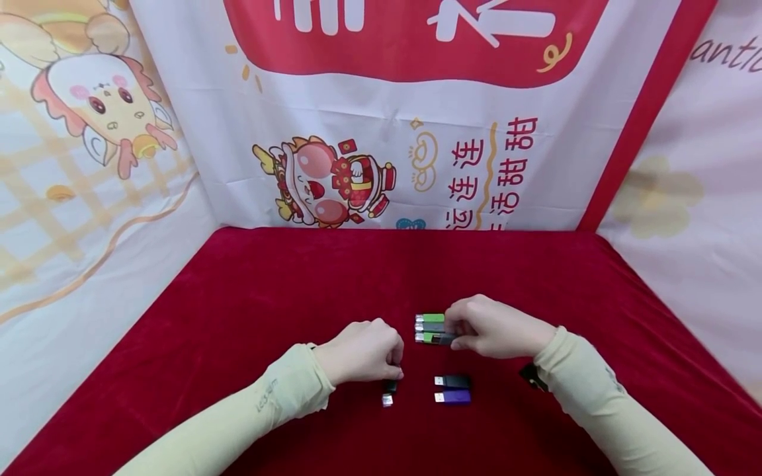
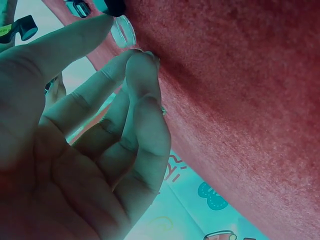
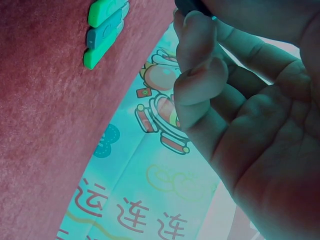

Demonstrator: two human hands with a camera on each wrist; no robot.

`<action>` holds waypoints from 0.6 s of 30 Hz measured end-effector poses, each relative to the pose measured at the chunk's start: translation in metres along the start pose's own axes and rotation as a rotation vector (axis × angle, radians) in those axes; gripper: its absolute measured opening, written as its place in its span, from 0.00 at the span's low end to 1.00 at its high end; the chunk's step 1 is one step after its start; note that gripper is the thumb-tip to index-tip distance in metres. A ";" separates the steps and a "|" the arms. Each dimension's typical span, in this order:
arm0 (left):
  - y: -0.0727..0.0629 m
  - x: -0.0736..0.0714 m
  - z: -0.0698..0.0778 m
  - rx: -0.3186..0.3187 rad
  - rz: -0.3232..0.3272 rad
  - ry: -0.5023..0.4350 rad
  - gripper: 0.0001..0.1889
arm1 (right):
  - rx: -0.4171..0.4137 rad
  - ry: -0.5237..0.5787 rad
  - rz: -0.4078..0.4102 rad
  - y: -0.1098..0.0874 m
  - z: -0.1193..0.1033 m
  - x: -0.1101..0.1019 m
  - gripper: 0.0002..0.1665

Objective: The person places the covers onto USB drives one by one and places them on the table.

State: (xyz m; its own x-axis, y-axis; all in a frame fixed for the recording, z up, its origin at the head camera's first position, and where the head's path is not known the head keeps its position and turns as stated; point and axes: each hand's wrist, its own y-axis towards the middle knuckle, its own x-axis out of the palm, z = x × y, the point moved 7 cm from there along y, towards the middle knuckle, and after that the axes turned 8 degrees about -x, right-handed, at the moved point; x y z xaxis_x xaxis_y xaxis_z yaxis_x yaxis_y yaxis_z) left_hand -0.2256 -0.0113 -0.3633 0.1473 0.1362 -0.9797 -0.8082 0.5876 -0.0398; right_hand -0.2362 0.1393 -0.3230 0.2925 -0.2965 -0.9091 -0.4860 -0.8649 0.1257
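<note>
My left hand (image 1: pixel 364 350) is low over the red cloth, thumb and fingertips at a small black USB stick (image 1: pixel 389 387). Its shiny end (image 1: pixel 387 400) points toward me. In the left wrist view a clear piece (image 2: pixel 123 31) shows between thumb and index finger. My right hand (image 1: pixel 485 327) pinches a dark USB stick (image 1: pixel 445 338), its dark end (image 3: pixel 192 6) showing at the fingertips in the right wrist view. Beside it a green stick (image 1: pixel 432 318), a grey stick (image 1: pixel 431 327) and another green stick (image 1: pixel 426 337) lie in a row, partly covered by the hand.
Nearer to me, a black USB stick (image 1: pixel 455 381) and a purple one (image 1: pixel 455 396) lie parallel, metal plugs to the left. Red cloth (image 1: pixel 297 277) covers the table. A printed white banner (image 1: pixel 357 112) hangs behind it, with patterned cloth on both sides.
</note>
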 end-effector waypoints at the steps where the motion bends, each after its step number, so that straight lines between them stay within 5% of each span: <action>1: 0.000 0.000 0.000 0.005 0.002 0.002 0.10 | 0.003 0.000 -0.001 0.000 0.000 0.000 0.10; 18: 0.000 0.004 -0.002 0.024 -0.033 -0.083 0.14 | -0.007 -0.003 -0.004 0.001 -0.001 0.000 0.06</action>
State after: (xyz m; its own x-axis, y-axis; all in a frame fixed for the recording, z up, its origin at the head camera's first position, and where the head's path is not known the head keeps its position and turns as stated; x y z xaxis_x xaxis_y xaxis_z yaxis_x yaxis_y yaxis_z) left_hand -0.2263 -0.0118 -0.3680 0.2208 0.1814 -0.9583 -0.7883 0.6117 -0.0659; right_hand -0.2359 0.1383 -0.3228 0.2921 -0.2923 -0.9106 -0.4790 -0.8688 0.1252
